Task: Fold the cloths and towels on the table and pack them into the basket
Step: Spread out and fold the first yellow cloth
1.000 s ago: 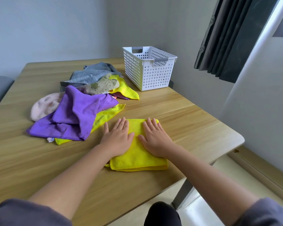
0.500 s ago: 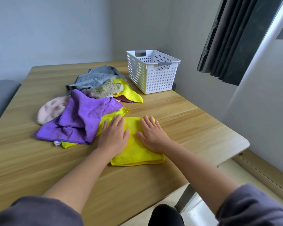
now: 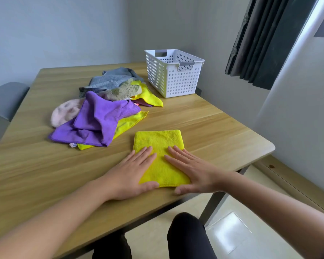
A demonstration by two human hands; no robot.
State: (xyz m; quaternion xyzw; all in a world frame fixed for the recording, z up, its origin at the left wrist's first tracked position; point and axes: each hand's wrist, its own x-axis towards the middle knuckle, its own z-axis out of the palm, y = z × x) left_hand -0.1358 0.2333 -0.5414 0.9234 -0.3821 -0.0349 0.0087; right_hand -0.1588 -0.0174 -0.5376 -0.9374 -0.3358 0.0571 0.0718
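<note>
Both your hands have slid back toward you: left hand (image 3: 128, 177) and right hand (image 3: 194, 171) lie flat, fingers straight, pressing the folded yellow cloth (image 3: 160, 154) between them; basket (image 3: 173, 72) sits well beyond.

The wooden table (image 3: 204, 124) is seen from one head camera, close above its near edge, pointed forward and down.

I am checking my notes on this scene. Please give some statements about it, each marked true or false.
1. The left hand and the right hand rest flat, fingers on the folded yellow cloth. True.
2. The white basket holds a folded cloth. False: no cloth shows in it.
3. A purple cloth lies on top of the unfolded pile. True.
4. The basket stands left of the pile. False: it stands to its right.
</note>
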